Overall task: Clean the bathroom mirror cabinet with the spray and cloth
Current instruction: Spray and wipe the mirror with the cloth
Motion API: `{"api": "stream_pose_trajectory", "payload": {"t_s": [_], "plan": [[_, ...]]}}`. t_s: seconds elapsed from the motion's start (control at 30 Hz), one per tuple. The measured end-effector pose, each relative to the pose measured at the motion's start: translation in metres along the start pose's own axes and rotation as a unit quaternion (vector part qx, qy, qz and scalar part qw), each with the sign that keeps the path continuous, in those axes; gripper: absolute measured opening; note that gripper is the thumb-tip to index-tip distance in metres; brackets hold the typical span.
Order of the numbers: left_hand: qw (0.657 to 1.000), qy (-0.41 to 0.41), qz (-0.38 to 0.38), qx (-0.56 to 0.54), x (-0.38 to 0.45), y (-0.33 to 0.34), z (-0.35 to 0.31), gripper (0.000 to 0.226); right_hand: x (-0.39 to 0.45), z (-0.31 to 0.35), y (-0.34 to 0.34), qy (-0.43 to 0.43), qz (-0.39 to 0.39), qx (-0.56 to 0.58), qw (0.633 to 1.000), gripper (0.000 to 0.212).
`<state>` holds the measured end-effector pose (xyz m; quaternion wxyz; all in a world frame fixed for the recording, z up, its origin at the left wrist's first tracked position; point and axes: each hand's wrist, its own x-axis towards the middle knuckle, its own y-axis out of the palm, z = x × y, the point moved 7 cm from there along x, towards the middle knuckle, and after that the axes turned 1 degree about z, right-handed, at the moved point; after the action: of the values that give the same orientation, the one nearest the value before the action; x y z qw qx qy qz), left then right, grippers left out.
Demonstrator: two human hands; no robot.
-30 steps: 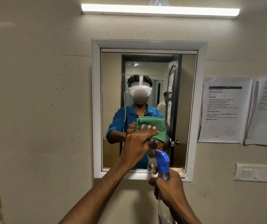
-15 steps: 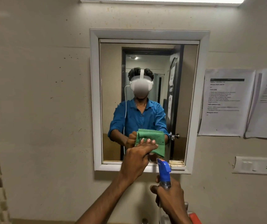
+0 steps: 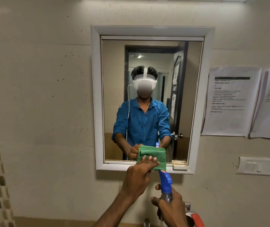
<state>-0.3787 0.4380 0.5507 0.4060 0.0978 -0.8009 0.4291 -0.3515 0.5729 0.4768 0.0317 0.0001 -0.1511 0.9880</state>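
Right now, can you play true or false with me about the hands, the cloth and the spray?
1. The left hand holds a green cloth against the bottom of the mirror. True.
2. The right hand holds the spray. True.
3. The spray has a red top. False: its top is blue.
4. The cloth is up at the top of the mirror. False: it is at the bottom edge, by the frame.
5. Papers hang on the wall to the right of the mirror. True.
6. Both hands are empty. False: each one holds something.
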Motion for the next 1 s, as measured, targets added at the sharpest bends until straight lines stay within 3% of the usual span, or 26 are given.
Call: {"api": "stream_pose_trajectory", "payload": {"t_s": [0.23,0.37,0.43,0.57,0.67,0.73,0.8,0.87,0.93,1.0], "plan": [[0.994,0.026,0.071,0.076,-0.003,-0.001,-0.004,0.047,-0.007,-0.001,-0.001,-0.004,0.018,0.009,1.0,0.036],[0.995,0.002,0.067,0.069,0.016,-0.028,-0.009,0.028,-0.017,0.026,-0.013,-0.053,0.011,0.025,0.998,0.037],[0.998,-0.045,0.026,0.033,0.034,-0.053,-0.013,0.022,-0.021,0.046,-0.021,-0.083,0.01,0.057,0.995,0.037],[0.98,-0.128,-0.151,-0.029,0.086,-0.137,-0.024,0.016,-0.027,0.103,-0.029,-0.156,0.021,0.089,0.984,0.025],[0.958,-0.044,-0.284,0.026,0.135,-0.215,-0.055,0.02,-0.021,0.148,-0.03,-0.19,0.031,0.103,0.976,0.023],[0.938,0.044,-0.332,0.083,0.166,-0.255,-0.079,0.024,-0.013,0.178,-0.029,-0.204,0.049,0.109,0.972,0.026],[0.938,0.115,-0.303,0.122,0.196,-0.274,-0.092,0.031,-0.002,0.207,-0.027,-0.212,0.068,0.112,0.968,0.028],[0.952,0.155,-0.216,0.15,0.219,-0.271,-0.089,0.035,0.009,0.234,-0.024,-0.215,0.084,0.119,0.966,0.03],[0.957,0.171,-0.153,0.177,0.225,-0.259,-0.077,0.034,0.018,0.256,-0.019,-0.215,0.094,0.116,0.965,0.03],[0.958,0.174,-0.146,0.176,0.222,-0.248,-0.062,0.035,0.025,0.275,-0.015,-0.224,0.095,0.106,0.964,0.028]]}}
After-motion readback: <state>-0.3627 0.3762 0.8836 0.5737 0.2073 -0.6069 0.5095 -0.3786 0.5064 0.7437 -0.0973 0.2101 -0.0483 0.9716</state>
